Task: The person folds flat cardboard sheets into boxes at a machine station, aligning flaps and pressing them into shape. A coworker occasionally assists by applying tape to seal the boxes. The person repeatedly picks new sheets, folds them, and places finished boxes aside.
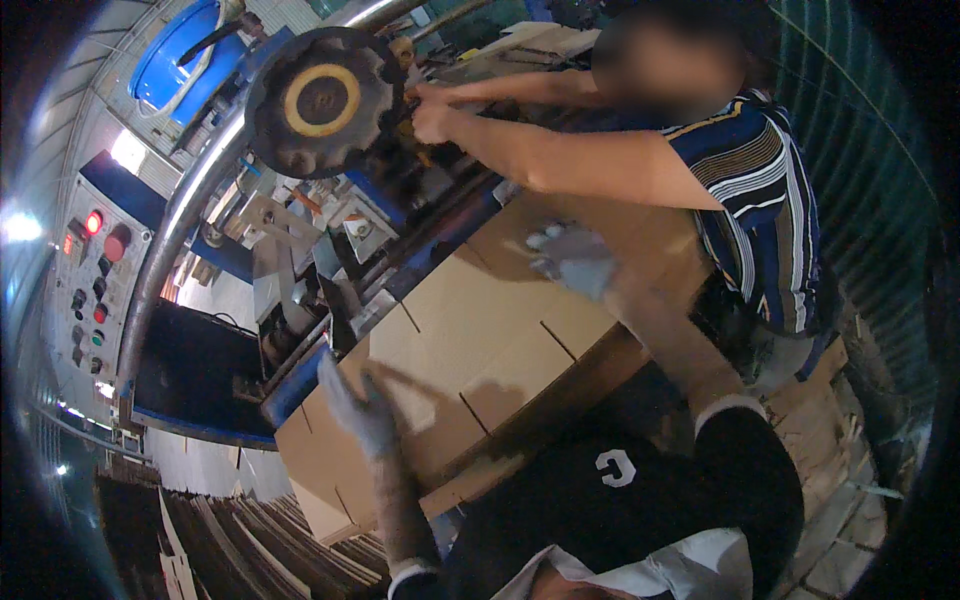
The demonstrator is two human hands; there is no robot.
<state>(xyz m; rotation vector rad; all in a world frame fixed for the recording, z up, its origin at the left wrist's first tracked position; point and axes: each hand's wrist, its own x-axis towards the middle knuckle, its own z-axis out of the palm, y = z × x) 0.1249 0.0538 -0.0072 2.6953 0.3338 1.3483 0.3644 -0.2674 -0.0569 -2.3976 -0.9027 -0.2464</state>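
A large flat cardboard sheet (450, 340) with several cut slots lies in front of me, its far edge along a blue-framed machine. My left hand (365, 408), in a grey glove, is over the left part of the sheet, fingers stretched towards the machine and thumb apart. Its shadow falls on the board beside it. My right hand (575, 262), also grey-gloved, is over the sheet's far right part with its fingers spread. Whether either palm presses on the board I cannot tell. Both hands appear to hold nothing.
A co-worker in a striped shirt (765, 190) reaches bare arms across to the machine behind a black handwheel (322, 102). A control panel (95, 270) with lit red lamps stands left. A blue bucket (185, 60) sits above. Stacked cardboard (250, 535) is at lower left.
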